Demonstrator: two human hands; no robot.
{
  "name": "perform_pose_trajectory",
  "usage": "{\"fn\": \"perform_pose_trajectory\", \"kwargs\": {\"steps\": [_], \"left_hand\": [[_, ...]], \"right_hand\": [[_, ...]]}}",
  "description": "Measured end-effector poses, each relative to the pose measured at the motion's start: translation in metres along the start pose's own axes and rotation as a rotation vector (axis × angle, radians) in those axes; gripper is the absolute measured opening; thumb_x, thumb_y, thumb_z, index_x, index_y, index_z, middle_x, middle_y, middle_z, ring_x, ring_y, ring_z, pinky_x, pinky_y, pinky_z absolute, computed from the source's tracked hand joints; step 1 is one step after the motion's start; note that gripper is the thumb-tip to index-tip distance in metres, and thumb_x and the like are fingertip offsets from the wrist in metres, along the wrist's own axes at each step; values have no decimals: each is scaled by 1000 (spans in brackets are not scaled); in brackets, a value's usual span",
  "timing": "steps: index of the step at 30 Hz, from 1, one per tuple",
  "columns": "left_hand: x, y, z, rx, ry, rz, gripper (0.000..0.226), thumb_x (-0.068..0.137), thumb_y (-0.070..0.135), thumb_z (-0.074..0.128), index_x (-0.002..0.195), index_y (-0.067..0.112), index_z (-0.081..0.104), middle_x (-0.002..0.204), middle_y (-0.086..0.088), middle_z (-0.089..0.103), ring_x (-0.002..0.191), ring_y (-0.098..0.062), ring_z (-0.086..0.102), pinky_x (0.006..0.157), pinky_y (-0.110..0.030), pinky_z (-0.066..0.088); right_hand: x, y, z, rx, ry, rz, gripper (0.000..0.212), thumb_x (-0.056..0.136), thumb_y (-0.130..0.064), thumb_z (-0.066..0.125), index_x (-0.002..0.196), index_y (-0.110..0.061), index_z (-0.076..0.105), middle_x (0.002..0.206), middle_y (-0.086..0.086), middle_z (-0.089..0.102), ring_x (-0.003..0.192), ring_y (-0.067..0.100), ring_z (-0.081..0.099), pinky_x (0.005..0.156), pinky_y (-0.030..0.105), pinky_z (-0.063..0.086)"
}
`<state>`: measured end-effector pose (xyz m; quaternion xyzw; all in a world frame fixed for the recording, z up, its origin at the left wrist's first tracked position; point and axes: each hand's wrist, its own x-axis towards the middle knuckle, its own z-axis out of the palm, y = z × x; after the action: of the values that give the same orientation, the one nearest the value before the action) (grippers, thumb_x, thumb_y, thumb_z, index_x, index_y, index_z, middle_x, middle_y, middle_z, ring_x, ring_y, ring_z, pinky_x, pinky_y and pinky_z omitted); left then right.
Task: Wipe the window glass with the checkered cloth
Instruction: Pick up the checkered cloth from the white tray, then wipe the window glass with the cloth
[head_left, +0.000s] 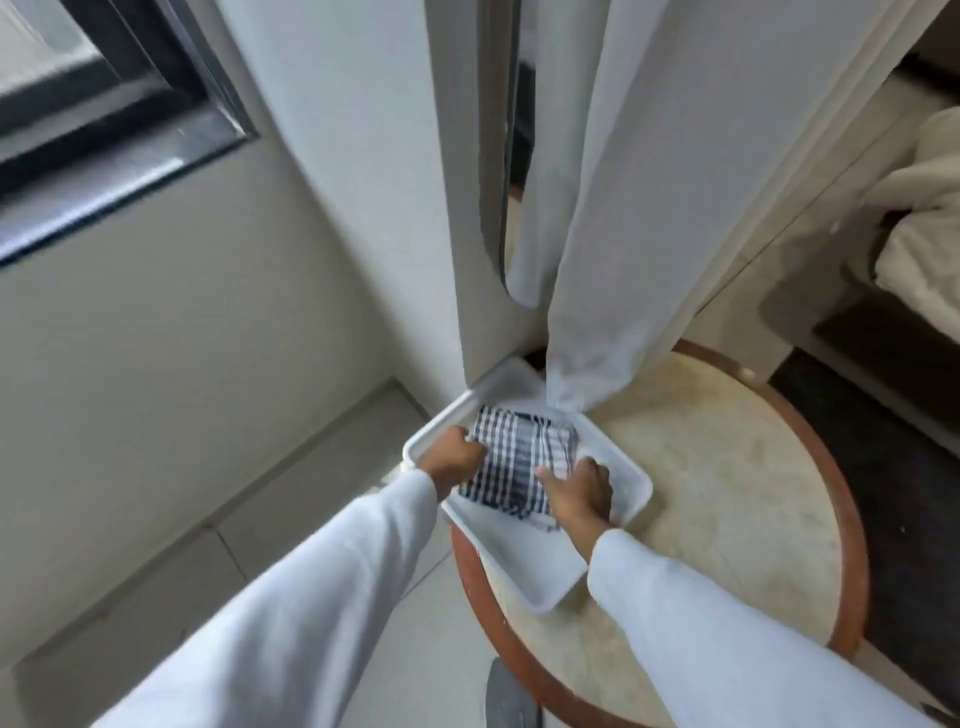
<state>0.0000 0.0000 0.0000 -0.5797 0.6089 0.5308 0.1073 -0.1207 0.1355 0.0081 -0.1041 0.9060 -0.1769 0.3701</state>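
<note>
A folded blue-and-white checkered cloth (511, 457) lies in a white plastic tray (524, 566) on a round table. My left hand (451, 460) rests at the cloth's left edge, fingers curled against it. At the cloth's right near corner, my right hand (579, 493) presses down with its fingers on the fabric. Both arms wear white sleeves. The window (98, 119), with a dark frame and glass, is at the upper left on the wall.
The tray sits on a round marble-topped table (727, 499) with a brown wooden rim. A pale curtain (602, 208) hangs down, its end touching the tray's far corner. A bed with cream bedding (924, 223) is at the right. Tiled floor lies at the lower left.
</note>
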Motion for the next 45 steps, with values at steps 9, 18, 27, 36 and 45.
{"fn": "perform_pose_trajectory", "kwargs": {"steps": [9,18,27,36,45], "left_hand": [[-10,8,-10,-106,-56,47,35,103,25,66,71,20,53,70,-1,56,61,-17,51,44,-21,35],[-119,43,-159,-363,207,15,38,82,37,46,91,13,73,113,-12,76,100,-34,70,94,-40,57],[-385,107,-399,-914,507,382,32,88,33,50,91,16,77,83,-10,84,62,-27,80,53,-34,64],[-638,124,-609,-677,1013,960,19,108,20,57,111,22,76,93,7,83,86,-8,77,71,-26,63],[-679,-11,-799,253,2069,503,69,114,42,37,172,6,26,182,-15,23,171,-30,17,139,-42,17]], "right_hand": [[-1,-21,15,252,21,-46,19,83,-27,77,94,-11,77,100,15,81,97,38,75,77,37,59],[-119,-165,-23,434,-350,-259,13,78,-28,64,83,-17,70,75,-2,74,72,22,70,70,30,57],[-385,-384,-149,602,-746,-838,5,93,-15,67,97,-11,68,69,-3,70,57,18,66,49,28,49],[-651,-548,-222,797,-1015,-1195,19,99,1,64,116,1,73,93,16,81,76,28,80,59,34,65],[-752,-653,-95,1038,-68,-1547,39,92,8,54,111,-19,75,94,-8,78,76,-15,64,76,21,58]]}}
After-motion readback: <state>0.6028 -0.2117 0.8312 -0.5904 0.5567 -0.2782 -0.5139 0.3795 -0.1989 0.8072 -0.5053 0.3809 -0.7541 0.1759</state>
